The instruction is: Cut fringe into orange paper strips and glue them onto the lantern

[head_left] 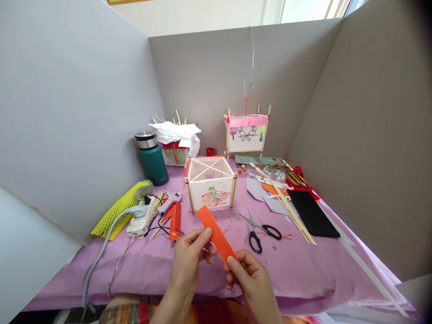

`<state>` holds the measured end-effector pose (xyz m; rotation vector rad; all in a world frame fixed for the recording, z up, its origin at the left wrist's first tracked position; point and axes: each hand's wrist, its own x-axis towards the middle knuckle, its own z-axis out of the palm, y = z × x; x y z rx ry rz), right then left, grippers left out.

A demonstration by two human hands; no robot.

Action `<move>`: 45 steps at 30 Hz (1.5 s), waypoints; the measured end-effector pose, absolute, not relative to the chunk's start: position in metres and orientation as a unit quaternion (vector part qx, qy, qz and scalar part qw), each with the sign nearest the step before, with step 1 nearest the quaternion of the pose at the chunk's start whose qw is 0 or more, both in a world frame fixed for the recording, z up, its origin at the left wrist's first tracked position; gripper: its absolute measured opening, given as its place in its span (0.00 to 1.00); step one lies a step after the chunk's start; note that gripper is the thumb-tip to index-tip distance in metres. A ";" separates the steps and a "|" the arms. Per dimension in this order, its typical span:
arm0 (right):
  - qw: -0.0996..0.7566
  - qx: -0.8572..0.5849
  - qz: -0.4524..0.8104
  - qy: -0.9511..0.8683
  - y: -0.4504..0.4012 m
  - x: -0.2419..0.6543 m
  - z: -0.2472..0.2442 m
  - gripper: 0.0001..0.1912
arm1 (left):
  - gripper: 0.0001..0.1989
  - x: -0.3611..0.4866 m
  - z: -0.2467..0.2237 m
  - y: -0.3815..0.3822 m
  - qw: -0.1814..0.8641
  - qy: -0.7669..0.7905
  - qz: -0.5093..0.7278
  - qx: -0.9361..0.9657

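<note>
An orange paper strip (216,234) slants between my two hands above the front of the table. My left hand (195,252) pinches it along its left edge, thumb on top. At its lower right end my right hand (248,270) grips it between thumb and fingers. Just beyond the strip stands a lantern-like box (212,191) of wooden sticks and white panels, with a winged insect drawn on its front and crossed sticks on top. Black-handled scissors (258,229) lie spread to the right of the strip.
On the left are a glue gun (170,201), a power strip (140,220) with a grey cable, yellow netting (118,207) and a green bottle (153,162). A second lantern (247,135) stands behind, under a wire. Thin wooden strips (293,213) and a black phone-like slab (313,213) lie right.
</note>
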<state>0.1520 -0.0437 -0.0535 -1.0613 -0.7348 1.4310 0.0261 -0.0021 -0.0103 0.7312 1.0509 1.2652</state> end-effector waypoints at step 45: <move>0.442 -0.643 0.158 -0.605 -0.018 0.237 -0.061 0.13 | 0.19 0.016 -0.019 0.001 0.611 0.484 0.556 0.290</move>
